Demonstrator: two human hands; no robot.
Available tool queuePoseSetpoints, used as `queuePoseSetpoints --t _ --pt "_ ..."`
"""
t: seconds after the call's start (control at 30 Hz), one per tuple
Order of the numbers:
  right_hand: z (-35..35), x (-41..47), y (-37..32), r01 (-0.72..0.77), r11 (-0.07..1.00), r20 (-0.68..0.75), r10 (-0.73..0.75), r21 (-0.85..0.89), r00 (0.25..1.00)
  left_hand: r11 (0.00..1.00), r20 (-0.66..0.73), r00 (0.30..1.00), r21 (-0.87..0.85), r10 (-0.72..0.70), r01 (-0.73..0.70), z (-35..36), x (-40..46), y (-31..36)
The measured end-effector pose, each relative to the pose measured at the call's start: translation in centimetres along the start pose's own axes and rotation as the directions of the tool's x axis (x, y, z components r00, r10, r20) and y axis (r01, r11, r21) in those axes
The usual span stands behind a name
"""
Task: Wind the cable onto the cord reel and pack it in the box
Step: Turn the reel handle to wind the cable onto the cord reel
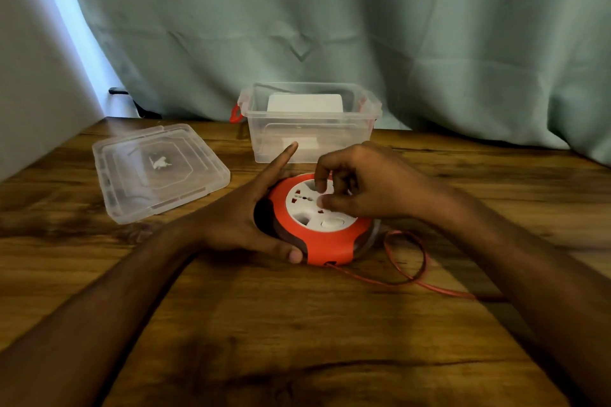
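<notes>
A wooden table (297, 340) fills the lower view. A pale green curtain (363, 26) hangs behind it from ten to three o'clock. At nine o'clock stands a grey wall (29, 75); a dark object (132, 102) sits by the curtain's foot.

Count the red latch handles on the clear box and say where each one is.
2. One red latch hangs on the left end of the clear box; the other red latch shows at its right end, seen partly through the plastic wall.

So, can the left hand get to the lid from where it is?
Probably yes. The left hand is steadying the cord reel, and the lid lies flat on the table just to its left, with nothing between them. It would have to let go of the reel first.
</notes>
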State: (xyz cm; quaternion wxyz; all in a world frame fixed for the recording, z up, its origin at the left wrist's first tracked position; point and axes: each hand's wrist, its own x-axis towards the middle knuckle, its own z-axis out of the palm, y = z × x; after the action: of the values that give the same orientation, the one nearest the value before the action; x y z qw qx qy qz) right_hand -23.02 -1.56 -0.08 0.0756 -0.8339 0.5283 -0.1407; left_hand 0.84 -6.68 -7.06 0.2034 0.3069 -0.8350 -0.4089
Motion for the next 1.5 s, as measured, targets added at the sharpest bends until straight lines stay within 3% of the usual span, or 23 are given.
queuePoseSetpoints --t 0.37,1.1,1.23,1.5 --pt "-0.9 0.1 2.1 0.044 0.993 0.197 -0.065 0.106 0.978 1.000 0.005 1.000 -0.004 -0.007 0.007 0.0 -0.1 0.0" --pt "-1.3 -0.5 0.8 -0.024 1.000 0.151 0.021 0.018 0.988 0.999 0.038 0.999 0.036 -0.021 0.019 0.1 -0.2 0.3" --pt "-0.4 -0.3 0.7 -0.002 0.995 0.089 0.012 -0.103 0.996 0.999 0.024 1.000 0.042 -0.014 0.013 0.1 -0.1 0.2" --pt "0.9 -0.1 0.3 -0.062 0.987 0.012 0.065 -0.151 0.998 0.999 0.007 1.000 0.037 -0.011 0.010 0.2 -0.1 -0.1"
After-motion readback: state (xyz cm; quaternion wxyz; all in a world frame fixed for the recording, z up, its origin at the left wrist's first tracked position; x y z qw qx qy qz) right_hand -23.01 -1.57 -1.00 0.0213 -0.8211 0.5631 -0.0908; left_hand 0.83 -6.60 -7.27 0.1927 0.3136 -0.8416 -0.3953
